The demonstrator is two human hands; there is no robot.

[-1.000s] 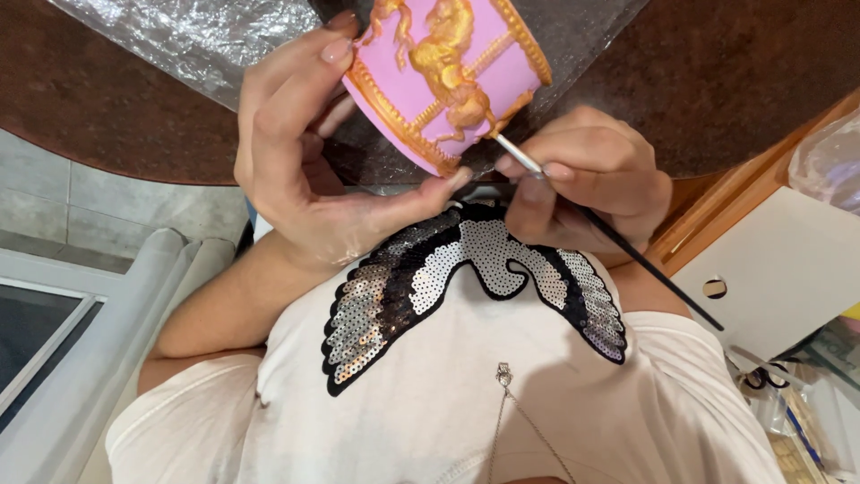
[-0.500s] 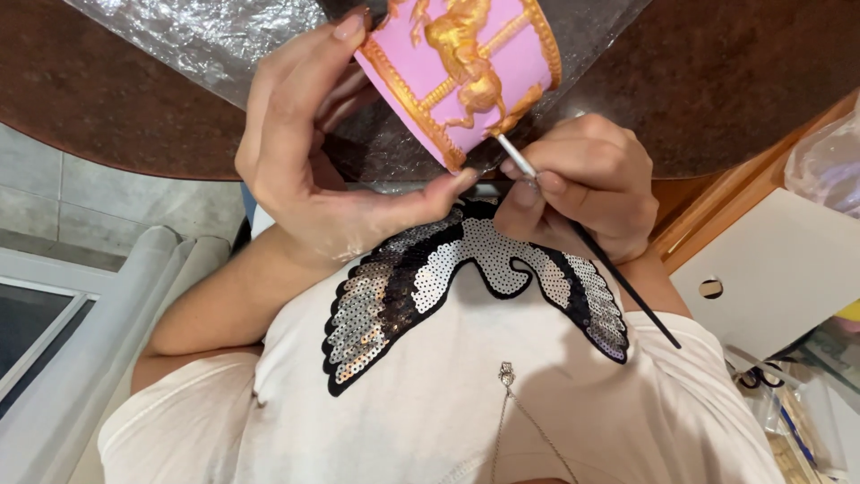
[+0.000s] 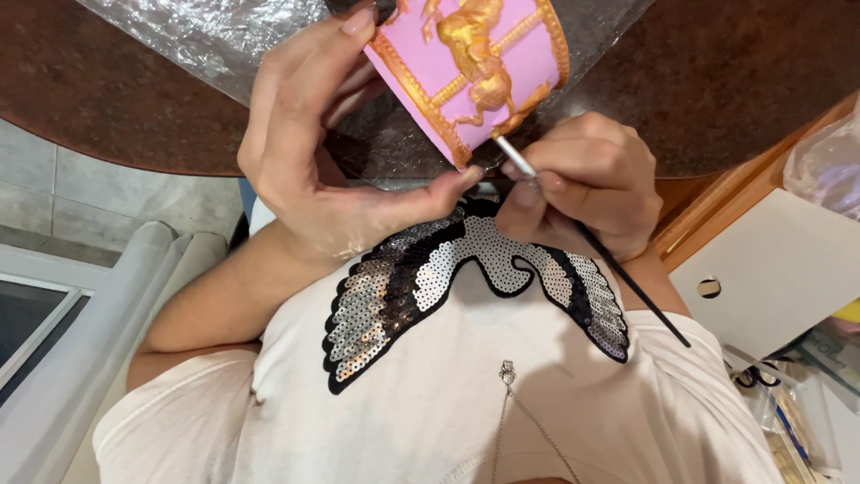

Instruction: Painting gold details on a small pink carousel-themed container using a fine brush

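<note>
Now, by labels:

Right-hand grip: right hand [image 3: 587, 179] pinches a thin paintbrush [image 3: 591, 242] between thumb and fingertips, pencil-style; metal ferrule and tip point up-left, dark handle trails down-right past the wrist.

Left-hand grip: left hand [image 3: 313, 152] wraps the pink cup [image 3: 470, 76]; fingers curl over its upper-left side, thumb pressed under the lower rim.

Brush tip: touching, or all but touching, the cup's lower edge, just below the gold horse relief [image 3: 475, 54]. Bristles too small to make out.

Cup position: held in the air above the dark brown table [image 3: 743, 81], in front of crinkled clear plastic wrap [image 3: 197, 36] that lies on the table; tilted, rim toward lower left.

Change vs 1 s ago: cup has turned a bit clockwise & sits higher in view, so more of the horse & gold posts face the camera; brush hand has followed, tip staying at the same lower gold band.

Meaning: judging by that, work is creeping along the gold trim near the horse's hooves; grip on both unchanged, no re-dip seen.

Beyond the cup: white shirt w/ sequin wings [image 3: 466, 278] below it; white box w/ a round hole [image 3: 770, 278] to the lower right.
</note>
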